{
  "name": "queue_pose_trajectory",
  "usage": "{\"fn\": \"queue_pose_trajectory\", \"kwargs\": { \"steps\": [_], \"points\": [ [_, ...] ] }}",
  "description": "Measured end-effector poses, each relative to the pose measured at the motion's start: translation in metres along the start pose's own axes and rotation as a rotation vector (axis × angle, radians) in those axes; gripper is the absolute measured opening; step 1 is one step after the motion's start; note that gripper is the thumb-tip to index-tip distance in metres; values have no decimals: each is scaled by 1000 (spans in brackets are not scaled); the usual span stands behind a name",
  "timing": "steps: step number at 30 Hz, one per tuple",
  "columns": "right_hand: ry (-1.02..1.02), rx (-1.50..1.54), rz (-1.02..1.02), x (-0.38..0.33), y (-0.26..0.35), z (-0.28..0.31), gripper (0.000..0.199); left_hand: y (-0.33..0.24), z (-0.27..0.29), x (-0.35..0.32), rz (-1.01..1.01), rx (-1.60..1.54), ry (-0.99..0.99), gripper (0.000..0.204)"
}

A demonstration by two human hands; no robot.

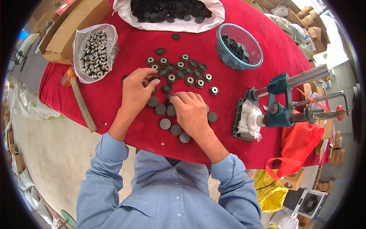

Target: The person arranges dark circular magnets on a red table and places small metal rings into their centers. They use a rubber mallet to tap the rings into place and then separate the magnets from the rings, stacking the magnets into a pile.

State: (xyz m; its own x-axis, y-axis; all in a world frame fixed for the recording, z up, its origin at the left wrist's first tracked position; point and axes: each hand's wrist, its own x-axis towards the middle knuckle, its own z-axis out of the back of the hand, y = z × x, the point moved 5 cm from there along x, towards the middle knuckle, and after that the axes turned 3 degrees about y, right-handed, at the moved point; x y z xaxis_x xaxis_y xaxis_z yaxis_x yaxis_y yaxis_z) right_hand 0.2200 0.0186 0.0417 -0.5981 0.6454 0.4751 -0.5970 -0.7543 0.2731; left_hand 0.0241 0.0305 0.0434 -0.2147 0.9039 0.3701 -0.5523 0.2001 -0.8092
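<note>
My left hand (134,88) pinches a small black round cap (154,78) between thumb and fingers, just above the red cloth. To its right, the fingertips of my right hand (190,113) close on another dark cap (170,97), partly hidden by them. Several black caps with metal bearings (171,78) seated in them lie beyond my hands. Among these are open black caps (167,87) showing dark, hollow centres. Nearer to me, several caps (165,123) rest with their flat faces up, some of them partly under my right hand.
A clear bag (78,70) of metal bearings stands at the left beside a cardboard box (61,42) and a hammer (83,102). At the back lies a white sack (129,23) of black caps. A clear bowl (223,57) and a green hand press (278,103) occupy the right.
</note>
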Motion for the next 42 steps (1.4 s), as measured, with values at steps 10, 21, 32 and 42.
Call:
{"fn": "queue_pose_trajectory", "kwargs": {
  "steps": [10,21,32,42],
  "points": [
    [13,-141,38,-21,19,-1,25,-2,26,-32,-146,126,-73,23],
    [28,-50,-18,-18,15,3,27,3,7,-44,-236,368,89,26],
    [-73,28,-201,40,-56,22,23,-4,8,-52,-473,604,182,41],
    [74,-172,-106,47,-55,-26,16,-18,1,-17,-284,465,135,26]
  ]
}}
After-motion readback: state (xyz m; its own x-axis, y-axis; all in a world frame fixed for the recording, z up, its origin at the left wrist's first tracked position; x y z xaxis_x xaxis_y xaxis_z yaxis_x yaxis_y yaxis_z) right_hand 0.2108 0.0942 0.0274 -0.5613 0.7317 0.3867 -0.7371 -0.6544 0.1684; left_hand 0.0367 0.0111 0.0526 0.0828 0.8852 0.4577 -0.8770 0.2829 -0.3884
